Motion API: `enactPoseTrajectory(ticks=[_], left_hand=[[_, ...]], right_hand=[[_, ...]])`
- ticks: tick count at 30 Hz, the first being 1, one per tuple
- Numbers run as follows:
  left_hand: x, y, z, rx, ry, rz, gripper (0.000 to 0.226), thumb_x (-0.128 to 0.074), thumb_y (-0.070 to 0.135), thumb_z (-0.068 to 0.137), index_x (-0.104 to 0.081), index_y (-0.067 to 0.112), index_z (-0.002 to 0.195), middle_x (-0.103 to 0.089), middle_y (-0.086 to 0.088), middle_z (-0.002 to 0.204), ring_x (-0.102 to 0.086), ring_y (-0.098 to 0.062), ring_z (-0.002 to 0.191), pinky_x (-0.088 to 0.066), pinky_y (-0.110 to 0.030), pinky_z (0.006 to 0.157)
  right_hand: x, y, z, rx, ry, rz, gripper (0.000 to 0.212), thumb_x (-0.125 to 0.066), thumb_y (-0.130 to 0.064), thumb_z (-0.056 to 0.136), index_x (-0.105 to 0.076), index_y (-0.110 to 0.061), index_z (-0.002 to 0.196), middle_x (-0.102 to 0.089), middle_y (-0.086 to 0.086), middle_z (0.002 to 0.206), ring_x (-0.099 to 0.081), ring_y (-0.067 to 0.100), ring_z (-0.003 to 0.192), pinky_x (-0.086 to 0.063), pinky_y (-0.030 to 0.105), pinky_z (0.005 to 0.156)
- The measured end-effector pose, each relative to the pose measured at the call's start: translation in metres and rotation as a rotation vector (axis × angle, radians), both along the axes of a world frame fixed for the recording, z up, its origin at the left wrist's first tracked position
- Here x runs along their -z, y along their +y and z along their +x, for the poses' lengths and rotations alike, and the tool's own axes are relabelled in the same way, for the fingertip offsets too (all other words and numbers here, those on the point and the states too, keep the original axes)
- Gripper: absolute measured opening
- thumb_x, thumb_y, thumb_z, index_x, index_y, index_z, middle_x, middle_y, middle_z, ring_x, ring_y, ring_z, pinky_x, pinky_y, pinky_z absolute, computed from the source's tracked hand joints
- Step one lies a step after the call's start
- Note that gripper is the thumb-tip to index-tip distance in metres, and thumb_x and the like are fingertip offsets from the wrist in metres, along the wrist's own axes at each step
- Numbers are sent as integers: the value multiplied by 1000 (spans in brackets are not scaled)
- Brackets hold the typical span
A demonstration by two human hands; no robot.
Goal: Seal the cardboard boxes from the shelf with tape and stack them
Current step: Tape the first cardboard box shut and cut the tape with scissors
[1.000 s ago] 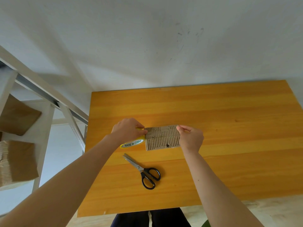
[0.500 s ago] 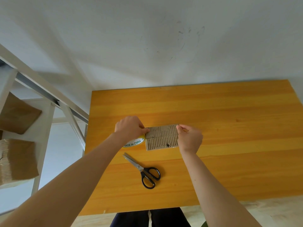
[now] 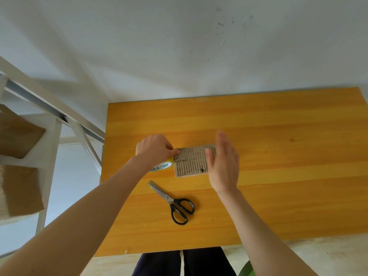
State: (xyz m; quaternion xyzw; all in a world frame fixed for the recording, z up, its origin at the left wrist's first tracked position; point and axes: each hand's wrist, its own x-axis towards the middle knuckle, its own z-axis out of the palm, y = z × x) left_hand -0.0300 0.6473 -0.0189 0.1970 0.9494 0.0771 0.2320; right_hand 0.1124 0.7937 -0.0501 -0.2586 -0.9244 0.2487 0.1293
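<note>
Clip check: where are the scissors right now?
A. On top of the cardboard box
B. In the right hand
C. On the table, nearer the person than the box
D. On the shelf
C: the scissors lie flat on the table, on the person's side of the cardboard box, untouched.

The person wears dark navy trousers [image 3: 183,261], forearms [image 3: 89,212] bare.

I read green capitals "ADE IN CHINA" on a white oval label [image 3: 160,167], on the yellow roll of tape [image 3: 169,160], first letter covered, dark marks on the flat corrugated cardboard box [image 3: 190,164] illegible to me
</note>
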Motion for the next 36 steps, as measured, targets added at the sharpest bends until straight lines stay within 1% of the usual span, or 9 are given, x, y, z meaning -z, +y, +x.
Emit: enactPoseTrajectory(ticks=[2, 4, 6, 9, 13, 22, 30, 33, 36], left_hand=[[1, 0, 0, -1, 8, -2, 34, -60, 66, 79, -75, 38, 92, -66, 14, 75, -55, -9, 67, -35, -21, 49], [2, -1, 1, -2, 26, 4, 34, -59, 67, 79, -75, 39, 88, -69, 13, 75, -54, -9, 63, -33, -20, 47], [3, -2, 2, -12, 42, 9, 34, -59, 67, 79, -75, 40, 89, -66, 14, 73, -53, -9, 64, -30, -19, 46], [5, -2, 1, -24, 11, 23, 33, -61, 66, 78, -74, 40, 93, -56, 21, 65, -51, -5, 63, -31, -19, 47], [7, -3, -1, -47, -12, 50, 34, -63, 65, 77, -74, 38, 93, -53, 23, 63, -51, -3, 63, -34, -20, 48], [6, -3, 2, -37, 34, 33, 32, -62, 65, 79, -74, 39, 94, -60, 15, 70, -53, -10, 67, -31, -20, 47], [5, -4, 3, -5, 23, 51, 33, -55, 62, 85, -75, 37, 93, -65, 12, 66, -54, -7, 58, -33, -20, 45], [5, -2, 5, 15, 64, 33, 39, -50, 57, 91, -76, 30, 84, -59, 8, 57, -51, -10, 51, -30, -19, 44], [6, 0, 6, 34, 93, -19, 50, -43, 52, 95, -71, 17, 73, -52, 5, 53, -49, -15, 50, -29, -22, 44]], right_hand=[[2, -15, -2, -361, -154, 180, 65, -23, -53, 102, -20, -14, 154, -15, 6, 161, -14, 23, 148, -11, 44, 121], [6, -27, -3, -525, -264, 230, 72, -17, -61, 98, -24, -15, 153, -14, 2, 161, -14, 20, 149, -7, 44, 122], [12, -26, 0, -535, -340, 261, 76, -13, -65, 96, -20, -18, 155, -11, -1, 162, -12, 19, 150, -4, 44, 122], [18, -4, 8, -379, -435, 265, 80, 2, -69, 91, 8, -19, 154, 13, -1, 161, 9, 18, 149, 11, 43, 120], [14, 17, 20, -164, -484, 207, 86, 9, -71, 88, 19, -12, 149, 18, 4, 160, 9, 19, 150, 9, 41, 121], [17, -25, 0, -508, -400, 271, 82, 4, -70, 91, 7, -18, 153, 14, -2, 160, 10, 16, 149, 12, 38, 120], [11, -12, 5, -197, -435, 192, 86, 8, -70, 89, 13, -10, 150, 15, 7, 159, 11, 22, 149, 10, 38, 120], [9, -34, -4, -299, -460, 223, 94, 14, -74, 85, 16, -6, 150, 21, 13, 158, 19, 26, 147, 15, 40, 119], [9, -60, -11, -448, -405, 238, 98, -3, -76, 89, 2, -3, 153, 10, 14, 160, 6, 27, 149, 5, 41, 122]])
